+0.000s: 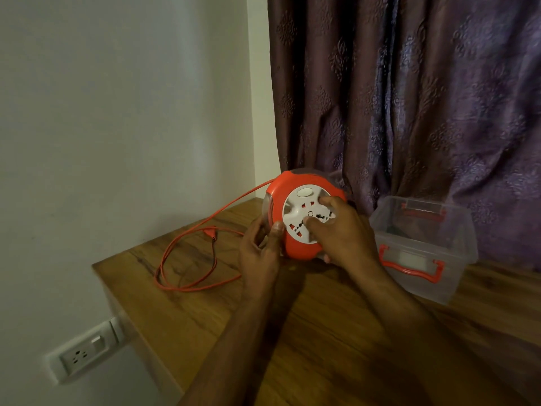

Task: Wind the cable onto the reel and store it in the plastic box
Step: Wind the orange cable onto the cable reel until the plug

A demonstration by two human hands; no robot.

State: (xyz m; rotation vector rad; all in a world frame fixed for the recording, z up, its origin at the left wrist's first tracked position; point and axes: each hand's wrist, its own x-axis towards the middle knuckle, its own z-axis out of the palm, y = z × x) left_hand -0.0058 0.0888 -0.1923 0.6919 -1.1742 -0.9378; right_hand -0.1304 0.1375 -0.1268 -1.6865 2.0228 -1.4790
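An orange cable reel (281, 186) with a white socket face stands tilted on the wooden table (322, 332). My left hand (259, 247) grips its left rim, thumb on the orange edge. My right hand (342, 230) lies on the white socket face with fingers pressed into it. The orange cable (187, 238) leaves the reel's left side and lies in loose loops on the table, its plug (211, 232) resting among them. A clear plastic box (421, 247) with orange handles stands open to the right of the reel.
A purple patterned curtain (409, 98) hangs behind the table. A white wall (117, 112) is on the left, with a wall socket and switch (85, 351) low beside the table's left edge.
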